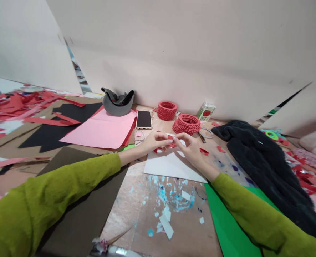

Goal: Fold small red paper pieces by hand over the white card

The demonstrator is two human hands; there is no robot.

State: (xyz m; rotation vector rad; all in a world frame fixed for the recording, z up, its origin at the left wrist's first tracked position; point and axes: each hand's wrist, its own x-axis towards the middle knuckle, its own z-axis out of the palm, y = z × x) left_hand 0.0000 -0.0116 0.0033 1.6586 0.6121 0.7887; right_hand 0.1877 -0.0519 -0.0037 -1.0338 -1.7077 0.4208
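Observation:
Both hands meet over a white sheet [168,166] lying on the wooden table. My left hand [158,141] pinches a small red piece of paper [171,140] from the left. From the right, my right hand [188,146] grips the same piece between thumb and finger. Part of the piece is hidden by the fingers. Small folded red paper pieces [204,151] lie just right of the sheet. Beyond the hands stand two ring-shaped stacks of folded red paper, a nearer one [187,124] and a farther one [167,110].
A phone [144,119], a grey cap [118,101] and pink paper [100,128] lie at the back left. A small carton [206,111] leans by the white wall. Dark cloth [259,153] and green paper [234,221] lie right; red paper strips [16,105] heap far left.

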